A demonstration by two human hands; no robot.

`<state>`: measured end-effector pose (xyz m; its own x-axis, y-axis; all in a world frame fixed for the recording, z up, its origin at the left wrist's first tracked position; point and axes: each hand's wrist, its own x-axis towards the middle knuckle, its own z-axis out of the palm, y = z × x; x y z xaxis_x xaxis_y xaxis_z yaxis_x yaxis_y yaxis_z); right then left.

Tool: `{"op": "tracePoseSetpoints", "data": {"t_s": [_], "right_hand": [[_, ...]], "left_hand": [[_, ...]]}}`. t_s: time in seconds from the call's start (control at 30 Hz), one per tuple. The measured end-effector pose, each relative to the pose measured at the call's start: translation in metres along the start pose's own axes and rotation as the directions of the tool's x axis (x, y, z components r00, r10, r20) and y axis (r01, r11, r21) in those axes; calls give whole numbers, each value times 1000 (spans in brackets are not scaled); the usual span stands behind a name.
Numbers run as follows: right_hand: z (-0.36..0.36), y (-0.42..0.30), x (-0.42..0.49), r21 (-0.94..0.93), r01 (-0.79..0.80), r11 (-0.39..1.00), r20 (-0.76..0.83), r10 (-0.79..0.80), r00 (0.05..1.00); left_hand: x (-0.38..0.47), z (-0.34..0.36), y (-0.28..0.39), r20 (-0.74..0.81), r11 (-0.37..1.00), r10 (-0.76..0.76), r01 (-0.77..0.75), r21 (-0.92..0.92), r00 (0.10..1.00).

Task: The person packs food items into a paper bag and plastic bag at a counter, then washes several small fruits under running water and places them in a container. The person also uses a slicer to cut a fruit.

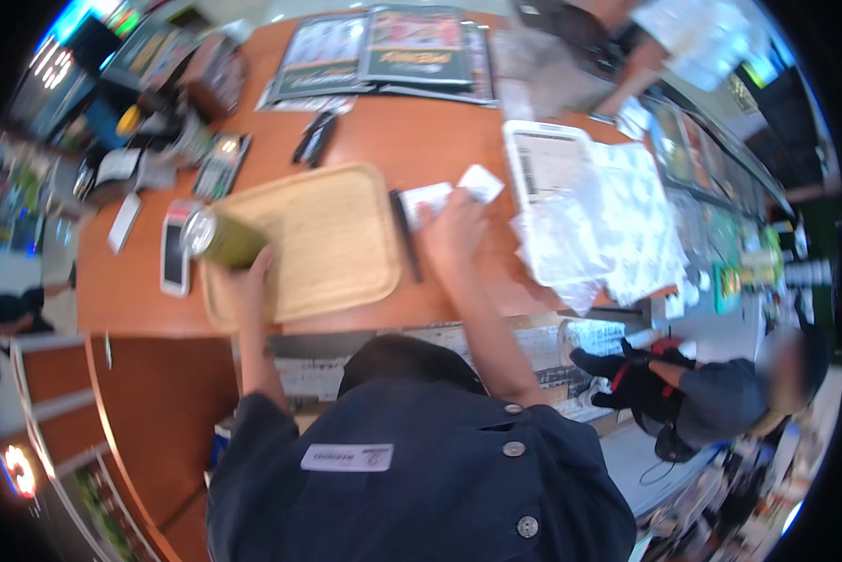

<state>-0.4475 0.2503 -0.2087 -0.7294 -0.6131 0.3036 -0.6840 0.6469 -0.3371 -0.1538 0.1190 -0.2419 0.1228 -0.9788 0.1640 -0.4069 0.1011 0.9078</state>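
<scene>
My left hand (pixel 248 270) is closed around a green can with a silver top (pixel 227 239), held tilted over the left part of a light wooden tray (pixel 336 239). To the right of the tray, my right hand (pixel 454 223) rests at white paper slips on the counter; one slip (pixel 482 184) shows beyond the fingers, another (pixel 424 201) beside them. Whether the fingers grip a slip is hard to tell. Between the tray and that hand lies a thin dark stick-like item (pixel 405 237). A white phone (pixel 176 254) lies just left of the can.
Menus (pixel 417 49) lie at the counter's far side, near a calculator (pixel 222 166) and a black object (pixel 314 139). Right of my hands, clear plastic bags (pixel 575 232) cover part of a white-framed tablet-like device (pixel 549 161). One person reaches in at upper right; another (pixel 716 393) is at right.
</scene>
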Motion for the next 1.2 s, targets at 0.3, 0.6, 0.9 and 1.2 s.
{"op": "tracePoseSetpoints", "data": {"t_s": [0.3, 0.6, 0.9, 1.2], "right_hand": [[-122, 61, 54, 957, -270, 104, 284, -156, 946], [-131, 409, 302, 884, -181, 431, 31, 332, 943], [-27, 471, 477, 659, -303, 688, -54, 446, 893], [-43, 446, 368, 596, -22, 803, -310, 255, 916]], "left_hand": [[-75, -28, 37, -390, 995, 97, -91, 32, 916], [-159, 33, 101, -562, 984, 33, -125, -125, 826], [-304, 84, 191, -525, 904, 421, -297, 307, 739], [-324, 79, 175, -390, 873, 488, -435, 222, 781]]}}
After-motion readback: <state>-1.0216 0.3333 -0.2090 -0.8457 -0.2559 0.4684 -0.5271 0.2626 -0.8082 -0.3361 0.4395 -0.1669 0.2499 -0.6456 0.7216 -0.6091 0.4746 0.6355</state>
